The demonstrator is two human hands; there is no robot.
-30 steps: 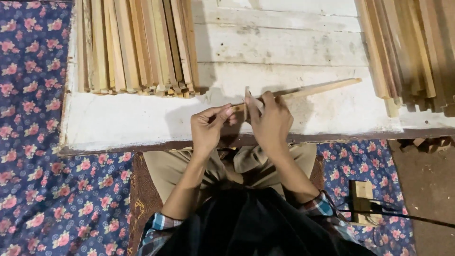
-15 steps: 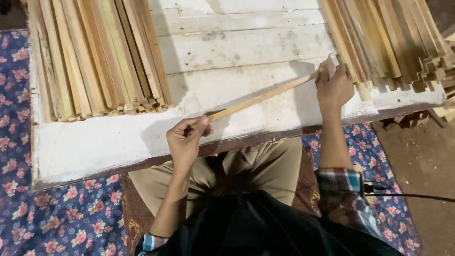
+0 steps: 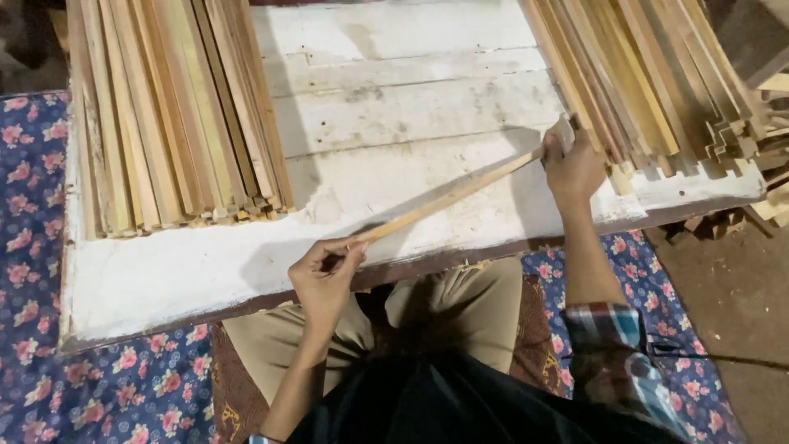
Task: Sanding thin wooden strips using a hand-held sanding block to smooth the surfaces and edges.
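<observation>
A long thin wooden stick (image 3: 448, 198) lies slanted across the white-painted board (image 3: 411, 107). My left hand (image 3: 327, 275) pinches its near end at the board's front edge. At the stick's far end my right hand (image 3: 574, 167) presses a small grey piece, perhaps sandpaper (image 3: 563, 131), around the wood. That hand sits right beside the right-hand stack of sticks (image 3: 649, 82). I sit cross-legged under the board, in beige trousers.
A second stack of wooden sticks (image 3: 168, 115) covers the board's left part. A blue cloth with pink flowers (image 3: 49, 329) covers the floor. Loose wood offcuts (image 3: 772, 205) lie at the right on bare brown floor.
My hands were together near the stick's near end a second ago. The right hand has slid along the stick to its far end, and the view has shifted.
</observation>
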